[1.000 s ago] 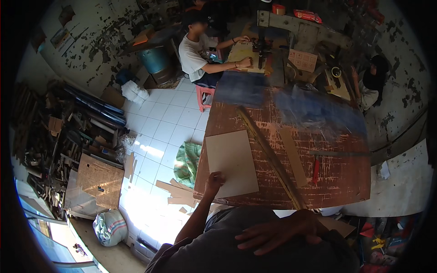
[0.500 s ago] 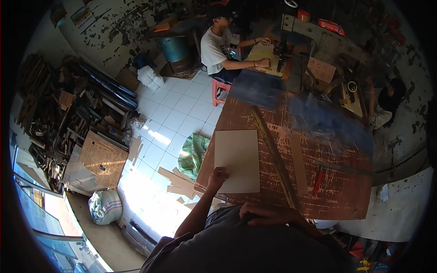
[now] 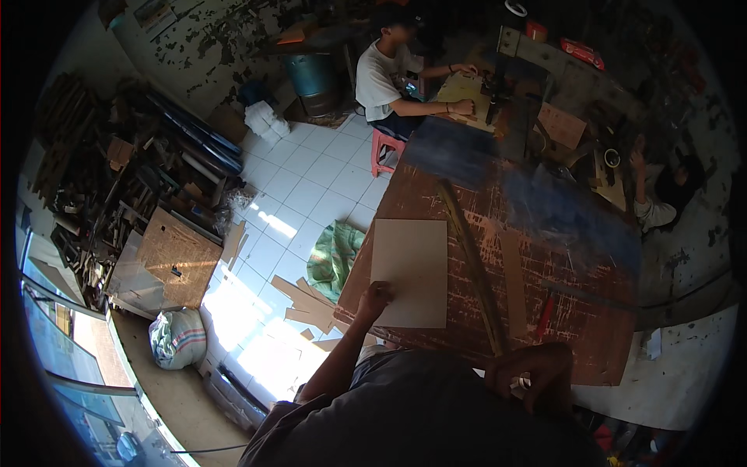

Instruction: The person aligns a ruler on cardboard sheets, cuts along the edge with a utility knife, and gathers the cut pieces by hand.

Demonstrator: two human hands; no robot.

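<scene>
A pale rectangular sheet of board (image 3: 412, 268) lies flat on the worn brown worktable (image 3: 572, 335). My left hand (image 3: 376, 300) rests at its lower left edge with curled fingers; whether they pinch anything is hidden. To the right of the sheet, a long, narrow yellowish-brown strip (image 3: 471, 265) runs slantwise toward me. My right hand (image 3: 537, 370) is by that strip's near end at the table's front edge. Its fingers are bent around a small light-coloured thing, too dark to make out. A brown cardboard strip (image 3: 513, 284) and a red tool (image 3: 546, 315) lie farther right.
A person in a white shirt (image 3: 381, 82) sits on a pink stool (image 3: 384, 152) at a machine; another person (image 3: 677, 191) is at far right. A green sack (image 3: 334, 257) and cardboard offcuts (image 3: 303, 303) lie on the tiled floor. Piled wood scraps (image 3: 85, 226) fill the left.
My right hand has moved from in front of my body rightward to the table's front edge. My left hand stays by the sheet's edge. The whole view has shifted slightly.
</scene>
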